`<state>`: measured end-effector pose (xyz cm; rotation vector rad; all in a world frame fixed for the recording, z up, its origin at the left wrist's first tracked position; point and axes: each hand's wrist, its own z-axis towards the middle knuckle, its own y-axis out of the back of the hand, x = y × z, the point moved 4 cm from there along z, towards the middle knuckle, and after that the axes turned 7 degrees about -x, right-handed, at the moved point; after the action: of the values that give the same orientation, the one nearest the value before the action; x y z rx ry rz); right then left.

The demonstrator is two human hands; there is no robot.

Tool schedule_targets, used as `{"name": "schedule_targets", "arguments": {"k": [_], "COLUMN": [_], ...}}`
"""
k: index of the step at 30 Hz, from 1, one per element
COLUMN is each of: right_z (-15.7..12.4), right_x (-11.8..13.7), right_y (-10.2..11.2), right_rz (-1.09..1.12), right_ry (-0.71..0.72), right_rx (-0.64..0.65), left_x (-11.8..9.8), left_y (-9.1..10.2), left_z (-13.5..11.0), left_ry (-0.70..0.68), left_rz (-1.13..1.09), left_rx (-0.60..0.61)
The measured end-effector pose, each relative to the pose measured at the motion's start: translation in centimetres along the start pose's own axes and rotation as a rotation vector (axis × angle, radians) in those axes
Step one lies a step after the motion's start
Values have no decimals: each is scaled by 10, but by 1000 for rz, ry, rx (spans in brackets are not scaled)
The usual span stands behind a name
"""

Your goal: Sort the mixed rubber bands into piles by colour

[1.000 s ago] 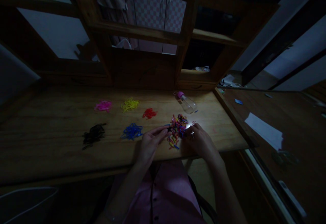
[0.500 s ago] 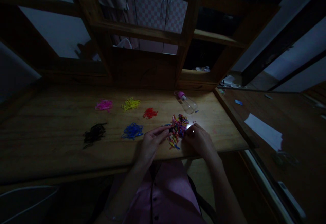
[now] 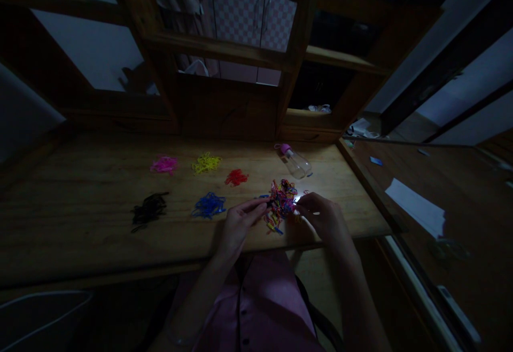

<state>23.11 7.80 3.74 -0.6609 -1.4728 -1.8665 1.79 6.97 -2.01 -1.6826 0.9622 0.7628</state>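
Note:
A tangled heap of mixed-colour rubber bands (image 3: pixel 284 196) lies on the wooden desk between my hands. On its left side, my left hand (image 3: pixel 242 218) pinches a few black rubber bands (image 3: pixel 269 203) between thumb and fingers. My right hand (image 3: pixel 323 214) is at the heap's right edge, thumb and forefinger closed on what looks like a dark rubber band; the dim light hides its exact colour. Sorted piles lie further left: red bands (image 3: pixel 236 177), blue bands (image 3: pixel 209 205), yellow bands (image 3: pixel 206 163), pink bands (image 3: pixel 164 164) and black bands (image 3: pixel 149 211).
Behind the heap, a clear bottle (image 3: pixel 297 165) with a pink cap lies on its side. A wooden shelf unit (image 3: pixel 228 109) rises along the desk's back edge. To the right, a lower brown surface holds a white paper sheet (image 3: pixel 417 208) and a small blue packet (image 3: pixel 375 161).
My right hand has shifted slightly right and turned, its pinching fingertips now more visible at the heap's edge. My left hand stays almost still, keeping its pinch.

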Motion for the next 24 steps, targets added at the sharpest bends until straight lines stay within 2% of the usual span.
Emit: {"name": "schedule_targets", "arguments": {"k": [14,19,21,24], "right_z": [-3,-4,-6,-9], "right_x": [1,3,5,6], "right_y": [7,8,10,15], "right_rz": [101,109,99,95], "right_ry": [-39,13,35,41], "right_rx": [-136,-165,-176,-186], "left_x": [4,1,-6,-32], "left_y": [2,-3,-1,19], "left_z": [4,0,-6,-20], "left_ry": [-37,-71,-141,-406], "left_rz": [49,99,173,393], "left_rx": [11,-1,-38,-150]}}
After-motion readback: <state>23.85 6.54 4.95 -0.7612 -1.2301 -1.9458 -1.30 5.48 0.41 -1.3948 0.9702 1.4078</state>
